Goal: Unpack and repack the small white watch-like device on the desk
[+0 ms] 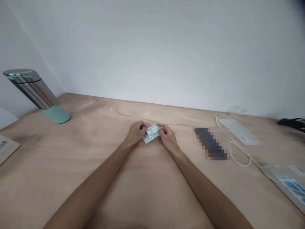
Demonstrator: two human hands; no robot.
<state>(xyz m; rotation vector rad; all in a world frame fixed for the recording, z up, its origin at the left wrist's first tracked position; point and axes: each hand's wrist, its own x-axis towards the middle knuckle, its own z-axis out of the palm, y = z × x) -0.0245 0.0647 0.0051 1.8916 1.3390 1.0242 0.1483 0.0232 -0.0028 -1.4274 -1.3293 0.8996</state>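
Both hands are mid-bench w/ a small white packet (pixel 152 133) between them. Left hand (pixel 135 133) has its fingers pinched on the packet's left edge, right hand (pixel 168 137) has its fingers clamped on the right edge. Packet sits just above the wooden bench (pixel 71 159), can't tell if it's touching. Steel tumbler w/ mint base (pixel 38 93) is far left. White cable (pixel 240 156) and a flat white pad (pixel 239 131) are off to the right, well apart from the hands.

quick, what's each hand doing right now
Left hand: closed on the left end of the small white packet.
Right hand: closed on the packet's right end, just above the wooden table.
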